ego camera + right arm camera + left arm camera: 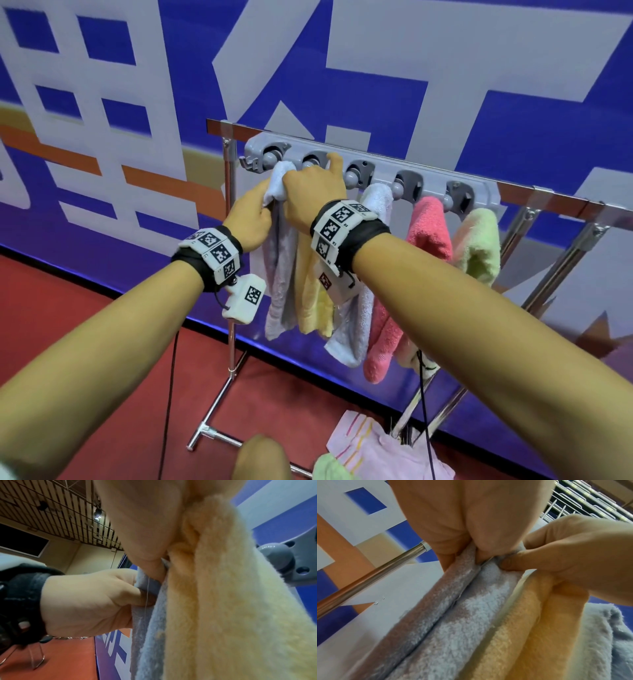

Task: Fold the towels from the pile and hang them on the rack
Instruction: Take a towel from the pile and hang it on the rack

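Observation:
A light blue towel (279,260) hangs at the left end of the grey clip holder (376,171) on the metal rack (565,202). My left hand (269,204) pinches the towel's bunched top from the left. My right hand (291,186) grips the same top from above, its index finger stretched up onto the holder. In the left wrist view my left hand (476,555) and the right hand's thumb (513,562) squeeze the light blue towel (453,622). The right wrist view shows the left hand (144,595) pinching the towel (147,635).
To the right hang a yellow towel (313,301), another light blue one (356,329), a pink one (424,240) and a green one (479,243). A pile of towels (376,448) lies on the red floor by the rack's foot (212,431). A blue banner wall stands just behind.

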The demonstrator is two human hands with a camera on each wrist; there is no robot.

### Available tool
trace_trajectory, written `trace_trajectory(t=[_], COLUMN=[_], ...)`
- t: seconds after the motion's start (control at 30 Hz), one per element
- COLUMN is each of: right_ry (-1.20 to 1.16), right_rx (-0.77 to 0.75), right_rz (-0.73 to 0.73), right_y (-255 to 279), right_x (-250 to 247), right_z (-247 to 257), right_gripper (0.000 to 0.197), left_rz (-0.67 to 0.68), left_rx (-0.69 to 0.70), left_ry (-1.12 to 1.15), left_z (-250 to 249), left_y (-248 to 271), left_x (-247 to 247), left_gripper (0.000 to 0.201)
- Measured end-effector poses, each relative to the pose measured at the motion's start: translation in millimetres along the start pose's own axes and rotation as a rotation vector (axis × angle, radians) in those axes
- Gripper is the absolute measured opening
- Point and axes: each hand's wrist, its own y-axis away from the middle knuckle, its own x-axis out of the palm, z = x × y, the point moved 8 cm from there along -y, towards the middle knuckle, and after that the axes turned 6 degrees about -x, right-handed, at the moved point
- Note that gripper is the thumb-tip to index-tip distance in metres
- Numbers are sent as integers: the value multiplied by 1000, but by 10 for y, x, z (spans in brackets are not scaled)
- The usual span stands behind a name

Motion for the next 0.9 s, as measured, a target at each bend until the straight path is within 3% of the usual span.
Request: trace_trajectory(t=[0.1, 0.17, 0.27, 0.33, 0.4, 0.47, 0.6, 0.73, 0.9], right_ry=[2, -10, -47, -87, -113, -128, -124, -128, -172], right_rx=[10, -4, -28, -46, -43, -7, 72, 125, 184], right_rz=[-38, -24, 5, -11, -60, -122, -182, -149, -143], right_y=[13, 29, 62, 69, 75, 75, 127, 214, 296], right_x=[-8, 0, -8, -72, -190, -319, -478, -441, -397], right_z=[4, 8, -43, -95, -172, -277, -504, -655, -805], right_gripper=[10, 16, 25, 23, 20, 13, 11, 19, 22], left_rz=[66, 101, 41, 3, -91, -177, -239, -252, -293], left_rx=[-56, -79, -108, -138, -129, -111, -100, -117, -70], left_ry=[-30, 62, 215, 221, 150, 58, -165, -359, -430], left_z=[0, -82, -207, -320, -413, -486, -543, -601, -802], left_y=[21, 36, -1, 8, 5, 0, -95, -221, -367], left_x=[2, -34, -153, -183, -213, -228, -208, -238, -315], left_gripper=[46, 62, 79, 70, 52, 52, 39, 28, 27])
